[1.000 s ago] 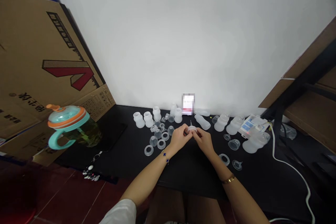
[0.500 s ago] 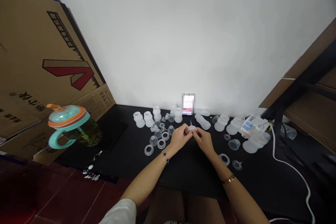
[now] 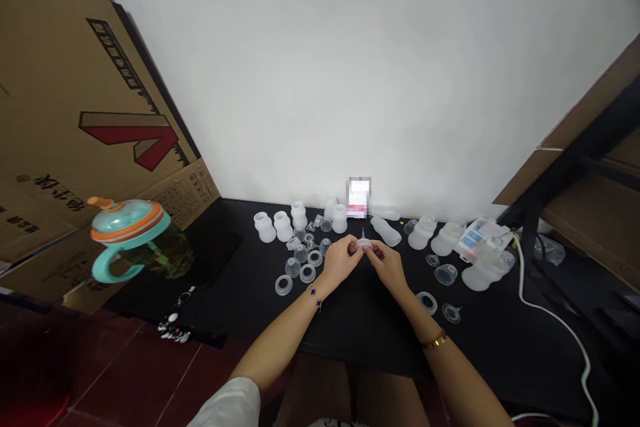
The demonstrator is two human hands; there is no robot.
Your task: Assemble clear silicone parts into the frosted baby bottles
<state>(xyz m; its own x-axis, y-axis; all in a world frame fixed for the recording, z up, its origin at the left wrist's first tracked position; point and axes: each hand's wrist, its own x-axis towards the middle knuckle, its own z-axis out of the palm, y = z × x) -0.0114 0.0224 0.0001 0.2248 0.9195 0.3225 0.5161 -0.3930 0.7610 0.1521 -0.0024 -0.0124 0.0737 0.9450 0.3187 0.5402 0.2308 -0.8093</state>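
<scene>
Between my two hands, over the middle of the black table, is a whitish baby bottle collar ring (image 3: 365, 243) with a thin clear tip pointing up from it. My left hand (image 3: 341, 260) pinches its left side with thumb and fingers. From the right, my right hand (image 3: 388, 265) grips the other side, fingers curled. Part of the ring is hidden by the fingertips. Left of my hands lie loose collar rings (image 3: 284, 285) and clear bottle nipples (image 3: 293, 268). Near my right forearm are another collar ring (image 3: 427, 303) and a clear disc with a stem (image 3: 451, 313).
Several white bottles (image 3: 265, 227) stand at the back left. Bottles with clear caps (image 3: 423, 232) stand on the right, beside a white device (image 3: 481, 240) with a white cable (image 3: 550, 319). A lit screen (image 3: 359, 197) leans against the wall. A teal-handled jug (image 3: 145, 237) stands left, by cardboard (image 3: 60, 113).
My hands and the collar ring have barely shifted, a few pixels left and up. Both hands keep their hold on the ring; the things on the table stay where they were.
</scene>
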